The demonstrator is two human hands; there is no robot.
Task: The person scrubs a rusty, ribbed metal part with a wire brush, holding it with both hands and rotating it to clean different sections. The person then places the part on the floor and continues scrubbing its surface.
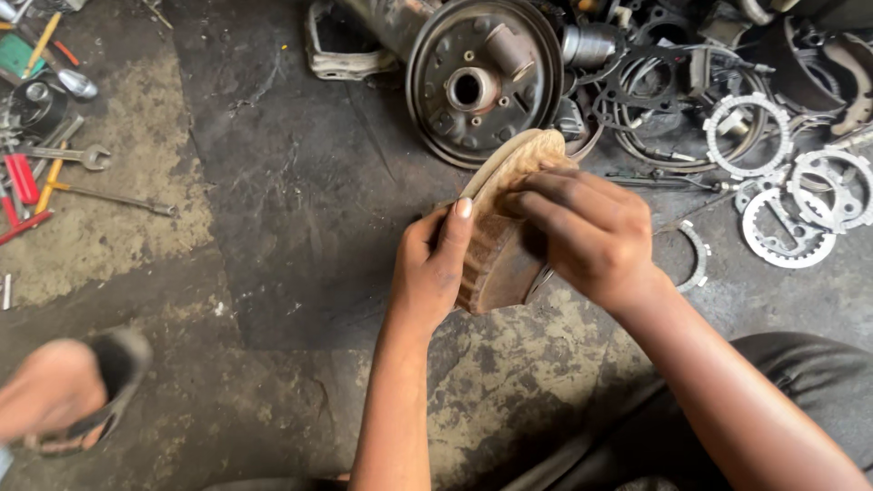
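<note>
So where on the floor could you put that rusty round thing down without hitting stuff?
The dark bare floor between the tools on the left and the big brake plate is free. So is the stained patch below the hands. The top right is crowded with toothed rings, gaskets and cables. A sandalled foot fills the bottom left.

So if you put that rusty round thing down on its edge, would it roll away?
Probably: the rusty drum looks round, so on edge it could roll or tip flat. It looks like thick metal, so likely heavy and stiff. Both hands, left and right, grip it, which suggests some weight.
</note>
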